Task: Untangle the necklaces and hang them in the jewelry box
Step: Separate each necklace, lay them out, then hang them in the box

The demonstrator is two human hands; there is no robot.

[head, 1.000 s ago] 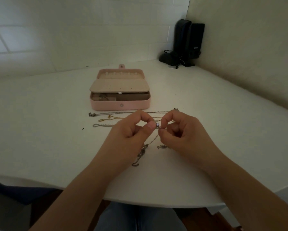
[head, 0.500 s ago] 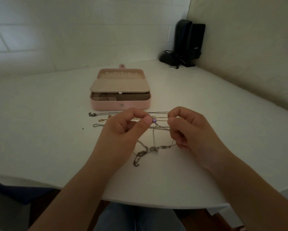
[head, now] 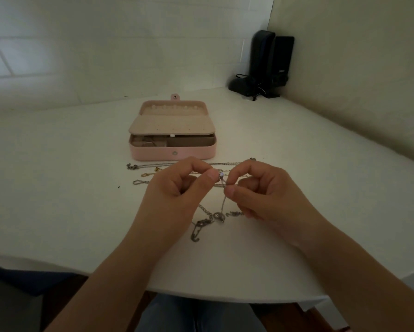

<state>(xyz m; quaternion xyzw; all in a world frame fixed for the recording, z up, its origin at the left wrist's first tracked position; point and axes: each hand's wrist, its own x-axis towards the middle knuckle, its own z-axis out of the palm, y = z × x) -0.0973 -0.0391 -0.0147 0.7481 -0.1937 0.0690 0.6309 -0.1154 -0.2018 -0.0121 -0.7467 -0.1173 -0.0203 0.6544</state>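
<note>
A pink jewelry box (head: 172,153) stands open on the white table (head: 57,188), its lid laid back with a row of small hooks (head: 174,107). Thin necklaces (head: 139,167) lie stretched across the table just in front of the box. My left hand (head: 174,190) pinches a small purple pendant (head: 221,174) between thumb and forefinger. My right hand (head: 261,188) pinches the silver chain just beside it. That chain hangs down to a tangle of links and clasps (head: 208,220) on the table between my wrists.
Two black speakers (head: 270,61) with a cable stand in the far right corner by the walls. The table's curved front edge (head: 225,298) runs close to my lap.
My hands have come back together: the right hand moved left to the pendant and pinches the chain there. The tangle on the table has hardly shifted.
</note>
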